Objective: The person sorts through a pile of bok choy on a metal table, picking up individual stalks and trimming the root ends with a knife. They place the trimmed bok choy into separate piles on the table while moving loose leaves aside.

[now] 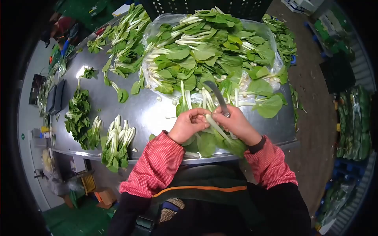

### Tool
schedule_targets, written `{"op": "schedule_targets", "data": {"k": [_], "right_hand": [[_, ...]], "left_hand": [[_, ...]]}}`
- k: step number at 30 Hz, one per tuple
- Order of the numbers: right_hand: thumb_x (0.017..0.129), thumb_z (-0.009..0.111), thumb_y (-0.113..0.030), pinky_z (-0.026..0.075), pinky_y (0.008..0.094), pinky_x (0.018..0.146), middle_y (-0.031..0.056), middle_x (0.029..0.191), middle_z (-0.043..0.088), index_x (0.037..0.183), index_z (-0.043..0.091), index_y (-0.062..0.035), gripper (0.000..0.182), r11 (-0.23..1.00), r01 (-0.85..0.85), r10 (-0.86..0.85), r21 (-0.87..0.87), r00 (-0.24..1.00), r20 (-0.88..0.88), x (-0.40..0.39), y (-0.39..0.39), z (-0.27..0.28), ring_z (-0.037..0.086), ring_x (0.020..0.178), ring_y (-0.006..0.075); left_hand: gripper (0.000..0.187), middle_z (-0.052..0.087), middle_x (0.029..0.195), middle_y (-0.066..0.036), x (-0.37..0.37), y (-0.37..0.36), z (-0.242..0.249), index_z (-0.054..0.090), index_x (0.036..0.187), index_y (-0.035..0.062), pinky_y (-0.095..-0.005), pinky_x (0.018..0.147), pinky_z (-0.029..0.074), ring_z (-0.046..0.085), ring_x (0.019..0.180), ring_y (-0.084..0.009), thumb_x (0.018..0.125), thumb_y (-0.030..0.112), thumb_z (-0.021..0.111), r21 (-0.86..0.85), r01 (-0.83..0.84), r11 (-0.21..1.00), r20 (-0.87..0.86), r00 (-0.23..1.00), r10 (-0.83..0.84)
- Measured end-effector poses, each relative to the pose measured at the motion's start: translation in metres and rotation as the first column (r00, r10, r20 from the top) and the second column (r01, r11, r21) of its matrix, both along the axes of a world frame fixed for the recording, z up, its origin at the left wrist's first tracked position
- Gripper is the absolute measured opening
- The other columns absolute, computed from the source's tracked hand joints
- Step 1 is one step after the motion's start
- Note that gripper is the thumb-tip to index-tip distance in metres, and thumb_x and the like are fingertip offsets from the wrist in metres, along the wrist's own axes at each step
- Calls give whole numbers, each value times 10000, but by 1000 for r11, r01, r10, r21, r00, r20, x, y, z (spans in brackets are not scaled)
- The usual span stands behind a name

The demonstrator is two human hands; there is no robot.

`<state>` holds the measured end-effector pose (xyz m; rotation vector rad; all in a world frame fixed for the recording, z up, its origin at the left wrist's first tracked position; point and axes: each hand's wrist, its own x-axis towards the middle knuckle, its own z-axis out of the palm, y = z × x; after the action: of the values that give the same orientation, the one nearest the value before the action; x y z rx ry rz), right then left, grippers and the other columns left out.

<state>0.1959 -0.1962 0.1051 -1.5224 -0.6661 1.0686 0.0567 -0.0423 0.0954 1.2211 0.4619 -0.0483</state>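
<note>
My left hand (190, 124) is closed, thumb and fingertips pinched at the white root end of a bok choy (215, 125). Its green leaves hang down over the near table edge. My right hand (238, 124) is closed round a knife (215, 94), whose curved blade points up and away from me. The right thumb and fingertips also touch the bok choy's stem. Just beyond both hands lies a big heap of bok choy (204, 51) on a clear plastic sheet (158, 24). The knife's handle is mostly hidden in my right hand.
On the metal table (151, 114), a trimmed bunch (118, 137) and a dark leafy pile (77, 118) lie at the left. A black perforated crate (208, 8) stands behind the heap. Bagged greens (354, 122) are stacked at the far right. Another person (63, 27) is at the upper left.
</note>
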Motion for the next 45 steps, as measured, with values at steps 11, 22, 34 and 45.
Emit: {"op": "schedule_targets", "data": {"k": [11, 22, 34, 45], "right_hand": [[793, 742, -172, 452, 250, 598, -20, 751, 604, 965, 626, -44, 243, 987, -73, 64, -143, 996, -60, -4, 6, 14, 555, 673, 62], [781, 701, -265, 504, 422, 641, 178, 767, 657, 902, 664, -23, 274, 957, 201, 74, -210, 530, 845, 42, 10, -28, 631, 716, 371], [811, 659, -151, 471, 272, 642, 16, 707, 617, 826, 627, -9, 146, 973, 224, -179, -57, 886, 428, 7, 11, -21, 570, 666, 103], [791, 673, -143, 474, 363, 571, 76, 758, 579, 810, 652, -76, 72, 996, 52, -86, 72, 352, 932, 22, -23, 26, 597, 681, 282]], "left_hand": [[244, 615, 921, -4, -6, 4, -10, 587, 1084, 16, -203, 798, 489, 593, 884, -71, 852, 2, 662, -157, -42, 987, 101, 993, 58], [247, 684, 990, -81, -23, 50, -1, 565, 1142, 6, -274, 852, 508, 634, 907, -145, 915, 104, 577, -25, -248, 968, 18, 968, 248], [307, 588, 795, 28, 3, 18, 5, 588, 1091, 29, -204, 551, 430, 502, 623, -45, 870, 217, 685, 21, -276, 961, -111, 955, 276], [241, 664, 885, -6, 26, -19, 15, 677, 1020, 2, -227, 779, 460, 568, 798, -71, 876, 195, 682, 131, -38, 991, -80, 996, 49]]}}
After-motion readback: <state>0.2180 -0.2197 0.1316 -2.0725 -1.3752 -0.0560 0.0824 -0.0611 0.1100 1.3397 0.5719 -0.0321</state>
